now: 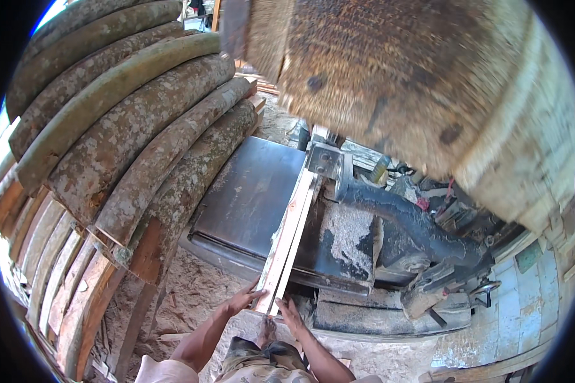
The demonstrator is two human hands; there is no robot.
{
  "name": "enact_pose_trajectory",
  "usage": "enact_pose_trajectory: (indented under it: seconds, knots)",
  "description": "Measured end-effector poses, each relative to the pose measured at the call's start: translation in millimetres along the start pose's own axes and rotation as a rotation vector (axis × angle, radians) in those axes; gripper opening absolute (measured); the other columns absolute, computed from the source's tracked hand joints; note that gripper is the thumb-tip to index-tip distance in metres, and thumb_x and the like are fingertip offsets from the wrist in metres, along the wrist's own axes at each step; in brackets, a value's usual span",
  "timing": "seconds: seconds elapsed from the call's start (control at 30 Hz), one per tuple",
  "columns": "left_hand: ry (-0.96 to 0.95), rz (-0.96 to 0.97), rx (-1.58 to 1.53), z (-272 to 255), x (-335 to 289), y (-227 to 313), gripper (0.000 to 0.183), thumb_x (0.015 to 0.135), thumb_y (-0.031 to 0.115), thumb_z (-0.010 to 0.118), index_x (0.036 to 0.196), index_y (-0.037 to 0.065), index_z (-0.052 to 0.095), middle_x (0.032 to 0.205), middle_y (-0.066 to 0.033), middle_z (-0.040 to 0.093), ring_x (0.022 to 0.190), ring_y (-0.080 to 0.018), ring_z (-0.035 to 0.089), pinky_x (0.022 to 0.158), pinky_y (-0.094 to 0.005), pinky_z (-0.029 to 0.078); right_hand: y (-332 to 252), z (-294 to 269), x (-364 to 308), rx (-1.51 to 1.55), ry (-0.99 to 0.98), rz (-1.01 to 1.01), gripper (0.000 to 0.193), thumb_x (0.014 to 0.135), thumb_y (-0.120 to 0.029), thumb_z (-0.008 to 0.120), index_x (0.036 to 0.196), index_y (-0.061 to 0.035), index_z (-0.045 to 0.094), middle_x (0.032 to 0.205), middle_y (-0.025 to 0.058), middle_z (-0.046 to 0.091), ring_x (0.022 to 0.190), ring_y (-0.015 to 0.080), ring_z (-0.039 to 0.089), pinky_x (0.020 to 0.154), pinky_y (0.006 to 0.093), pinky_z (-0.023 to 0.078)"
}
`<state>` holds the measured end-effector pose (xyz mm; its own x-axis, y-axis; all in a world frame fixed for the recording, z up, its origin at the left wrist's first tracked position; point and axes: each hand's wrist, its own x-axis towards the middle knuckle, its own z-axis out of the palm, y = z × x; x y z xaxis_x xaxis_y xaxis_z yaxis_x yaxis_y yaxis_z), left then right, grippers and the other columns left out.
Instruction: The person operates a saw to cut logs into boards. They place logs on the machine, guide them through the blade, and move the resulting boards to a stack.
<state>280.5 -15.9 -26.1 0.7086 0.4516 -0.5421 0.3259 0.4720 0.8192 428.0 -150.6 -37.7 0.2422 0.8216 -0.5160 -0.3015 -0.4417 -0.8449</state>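
Note:
A long pale sawn board (278, 258) lies lengthwise over a dark steel saw table (252, 188). A dark slit parts it from a narrower wooden strip (294, 255) on its right. Their far ends lie by the metal guide block (324, 159) of the saw; the blade itself I cannot make out. At the near end my left hand (243, 298) grips the board's left edge, fingers laid against the wood. My right hand (291, 315) closes on the strip's near end from the right side. Both near ends overhang the table's front edge.
Bark-covered slabs (144, 118) are stacked high on the left, close to the table. A large rough wooden piece (396, 76) hangs across the upper right. Sawdust (348, 233) covers the table's right part, beside a dark curved machine arm (415, 220). A handwheel (487, 287) sits right.

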Motion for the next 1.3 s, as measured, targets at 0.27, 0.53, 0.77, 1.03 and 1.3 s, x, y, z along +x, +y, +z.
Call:
enact_pose_trajectory:
  seconds: [0.27,0.53,0.77,1.03,1.3]
  knots:
    - [-0.070,-0.002,-0.105,23.0,-114.0,-60.5,0.075,0.086,0.029,0.061,0.145,0.022,0.014,0.136,-0.0081,0.040,0.119,-0.0219,0.044,0.088,-0.0375,0.044,82.4,52.8,-99.3,0.127,0.078,-0.132,0.069,0.087,-0.042,0.055,0.139,-0.0079,0.026,0.128,0.0176,0.044,0.115,0.0268,0.047,0.084,0.0358,0.050]
    - [-0.093,0.057,-0.112,44.7,-205.0,-139.5,0.073,0.086,0.028,0.060,0.144,0.023,0.017,0.136,-0.0063,0.041,0.121,-0.0199,0.042,0.090,-0.0387,0.043,173.0,79.1,-177.4,0.003,0.091,-0.270,0.072,0.087,-0.044,0.054,0.139,-0.0023,0.026,0.131,0.0197,0.042,0.118,0.0263,0.045,0.086,0.0349,0.049]
    - [-0.054,0.040,-0.160,58.8,-301.3,-199.1,0.081,0.085,0.026,0.063,0.145,0.016,0.009,0.131,-0.0104,0.045,0.115,-0.0214,0.049,0.088,-0.0387,0.047,200.8,129.9,-286.4,0.156,0.026,-0.147,0.070,0.087,-0.045,0.054,0.140,-0.0089,0.026,0.138,0.0143,0.033,0.124,0.0271,0.038,0.087,0.0379,0.050]
    - [-0.092,0.076,-0.073,71.4,-381.1,-264.8,0.069,0.088,0.028,0.058,0.144,0.020,0.019,0.134,-0.0091,0.041,0.119,-0.0221,0.045,0.091,-0.0386,0.044,273.2,159.2,-361.1,-0.012,0.111,-0.163,0.082,0.082,-0.056,0.055,0.140,-0.0071,0.025,0.133,0.0211,0.040,0.119,0.0283,0.045,0.086,0.0341,0.050]
    - [0.086,0.008,-0.218,109.2,-472.1,-359.9,0.068,0.084,0.017,0.062,0.141,0.011,0.026,0.115,-0.0125,0.055,0.091,-0.0182,0.055,0.077,-0.0326,0.048,416.1,188.5,-441.1,-0.324,0.141,-0.502,0.055,0.089,-0.035,0.053,0.131,-0.0029,0.039,0.117,0.0196,0.052,0.105,0.0302,0.053,0.080,0.0369,0.049]
